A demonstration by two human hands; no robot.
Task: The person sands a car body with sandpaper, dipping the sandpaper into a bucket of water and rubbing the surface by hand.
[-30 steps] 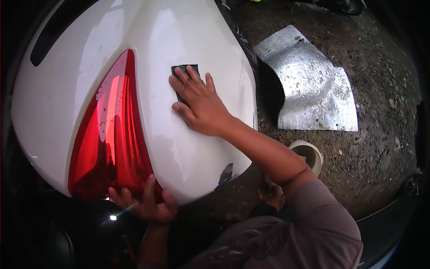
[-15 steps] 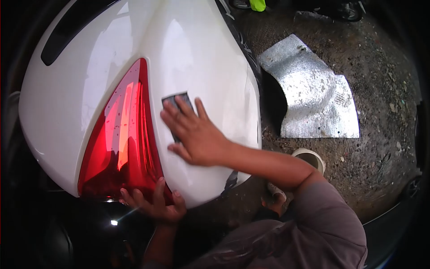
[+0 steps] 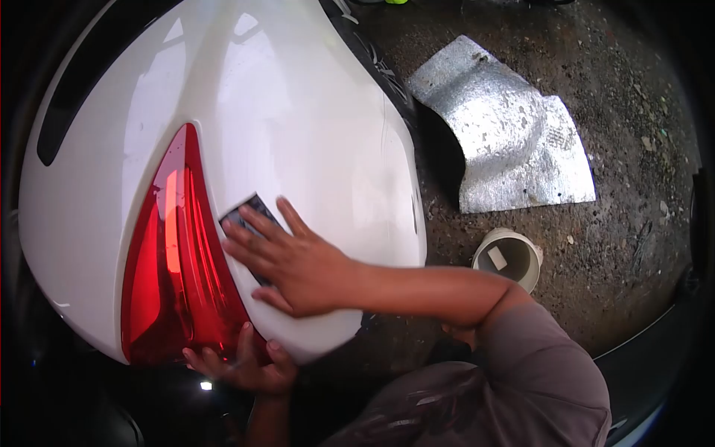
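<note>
My right hand (image 3: 298, 264) lies on a white curved vehicle panel (image 3: 328, 186), fingers spread over a dark grey sheet that looks like sandpaper (image 3: 253, 205). The palm and fingers cover most of the sheet, which sits against the panel right beside a red tail light (image 3: 175, 276). At the lower end of that light is my left hand (image 3: 249, 365), its fingers apart and the tips at the light's bottom edge. It holds nothing that I can see.
A crinkled silver foil sheet (image 3: 514, 127) lies on the dirty ground to the right. Near my right elbow stands a pale bucket (image 3: 510, 257) with a small light-coloured piece inside. A black strip (image 3: 82, 82) runs along the panel's upper left.
My right hand has slid the sandpaper down the panel and closer to the tail light, turning it anticlockwise. My left hand stays at the light's lower edge. The camera view has shifted.
</note>
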